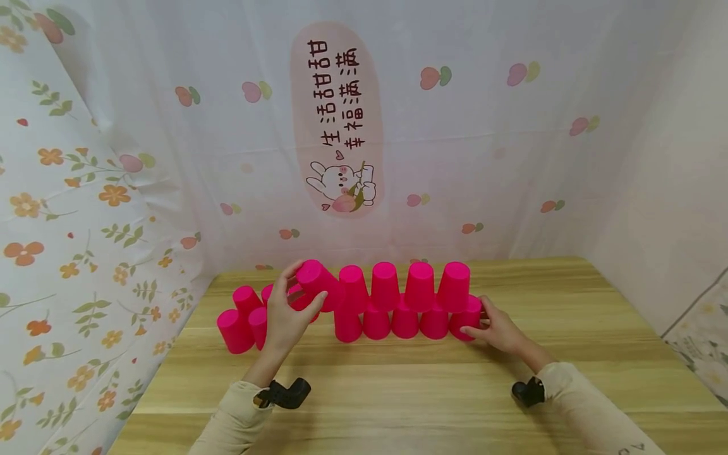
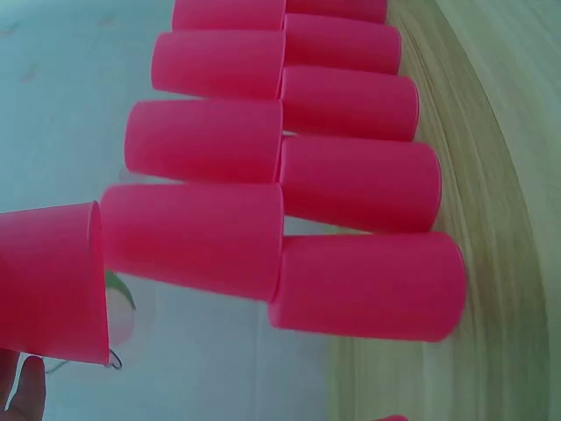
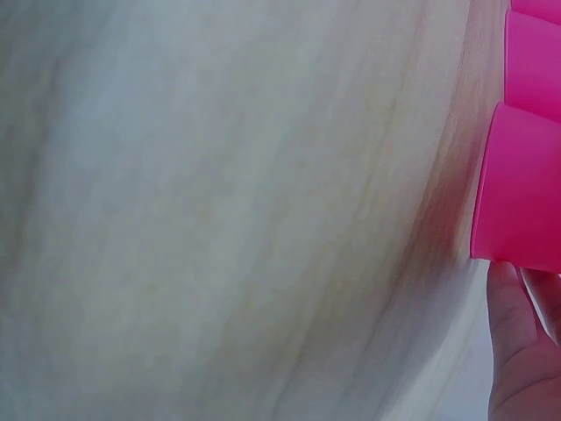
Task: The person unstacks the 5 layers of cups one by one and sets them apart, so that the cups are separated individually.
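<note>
My left hand (image 1: 289, 319) grips a tilted bright pink cup (image 1: 318, 284), its thumb in front and fingers around the far side. That held cup (image 2: 48, 281) is also at the edge of the left wrist view, beside the end cup (image 2: 193, 237) of the upper row. Upside-down pink cups form two tiers, with the upper cups (image 1: 419, 287) straddling the lower cups (image 1: 405, 319). At the right end, my right hand (image 1: 497, 328) holds the last bottom cup (image 1: 466, 316), thumb near its rim. In the right wrist view, the thumb (image 3: 511, 316) touches that cup (image 3: 524, 193).
More upside-down pink cups (image 1: 234, 332) stand grouped at the left of the wooden table (image 1: 398, 392), partly hidden behind my left hand. A printed curtain (image 1: 489, 170) hangs behind the table, and a floral cloth (image 1: 74, 253) hangs at the left.
</note>
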